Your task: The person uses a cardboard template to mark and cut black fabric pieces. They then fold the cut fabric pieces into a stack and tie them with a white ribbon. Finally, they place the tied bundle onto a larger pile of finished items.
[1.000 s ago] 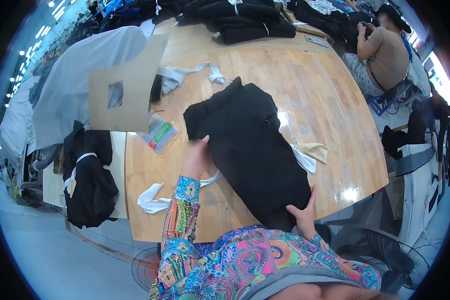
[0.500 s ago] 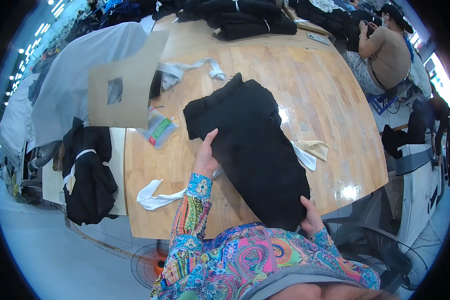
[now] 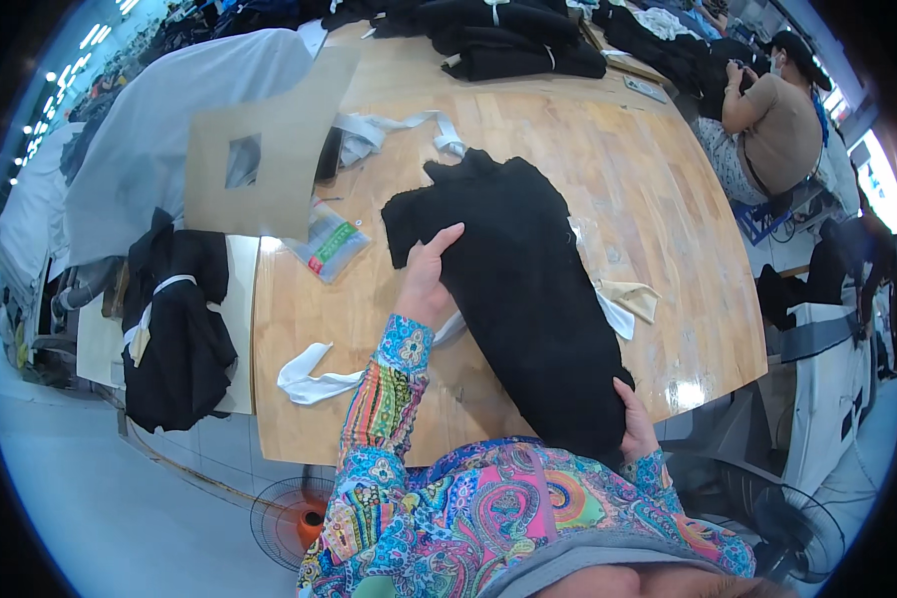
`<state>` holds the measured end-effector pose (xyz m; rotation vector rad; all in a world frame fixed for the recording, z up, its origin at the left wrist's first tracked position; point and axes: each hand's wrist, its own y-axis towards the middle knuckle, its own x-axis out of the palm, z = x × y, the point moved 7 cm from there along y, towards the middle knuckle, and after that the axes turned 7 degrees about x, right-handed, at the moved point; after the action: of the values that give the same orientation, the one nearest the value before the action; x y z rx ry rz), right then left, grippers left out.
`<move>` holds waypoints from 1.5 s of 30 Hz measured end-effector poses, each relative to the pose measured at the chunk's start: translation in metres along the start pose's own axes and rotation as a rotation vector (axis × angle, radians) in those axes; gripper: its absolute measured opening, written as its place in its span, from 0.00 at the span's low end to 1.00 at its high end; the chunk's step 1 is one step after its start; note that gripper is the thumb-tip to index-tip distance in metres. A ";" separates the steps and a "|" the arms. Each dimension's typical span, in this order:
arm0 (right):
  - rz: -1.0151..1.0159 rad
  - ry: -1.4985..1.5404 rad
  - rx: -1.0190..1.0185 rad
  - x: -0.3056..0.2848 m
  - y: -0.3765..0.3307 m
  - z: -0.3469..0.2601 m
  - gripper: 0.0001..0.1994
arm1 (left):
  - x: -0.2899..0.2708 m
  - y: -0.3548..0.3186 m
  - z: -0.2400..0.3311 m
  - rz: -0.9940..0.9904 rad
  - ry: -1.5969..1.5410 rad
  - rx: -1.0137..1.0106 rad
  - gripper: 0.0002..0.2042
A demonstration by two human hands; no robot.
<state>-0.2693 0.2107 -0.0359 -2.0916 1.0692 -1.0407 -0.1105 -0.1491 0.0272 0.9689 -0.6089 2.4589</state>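
Observation:
A long bundle of black fabric pieces [image 3: 528, 289], rough at its far edges, lies slantwise over the table from its middle down to my body. My left hand [image 3: 431, 277] grips its left edge, thumb on top and the fingers hidden underneath. At the near right corner my right hand [image 3: 636, 423] holds the bundle's edge, also with thumb above and fingers mostly out of sight. A white fabric strip [image 3: 314, 377] runs beneath my left forearm and partly under the bundle. White and cream strips [image 3: 628, 303] lie just right of the fabric.
Left on the wooden table [image 3: 678, 189] are a cardboard sheet with a square hole [image 3: 204, 199], a plastic packet [image 3: 329, 244] and a whitish strip coil [image 3: 369, 140]. A tied black bundle [image 3: 174, 349] hangs leftward. Black rolls [image 3: 518, 55] lie at the back; a person [image 3: 782, 130] sits far right.
Both hands and the black fabric have shifted slightly to the right in view, the left hand also a little farther away. The far end of the fabric now shows a more uneven outline.

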 end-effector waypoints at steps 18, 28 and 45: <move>-0.670 -0.821 -0.026 0.173 0.019 0.138 0.36 | 0.014 -0.021 0.000 0.042 -0.202 0.042 0.10; -0.502 -0.605 -0.183 0.165 0.067 0.084 0.31 | -0.027 -0.006 -0.017 0.030 -0.247 0.093 0.16; -0.523 0.253 -0.108 0.197 0.186 -0.098 0.32 | 0.004 0.056 -0.086 0.113 -0.551 0.131 0.23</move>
<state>-0.3509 -0.0651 -0.0476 -2.4446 0.7078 -1.5588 -0.1875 -0.1473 -0.0398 1.7325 -0.6923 2.3441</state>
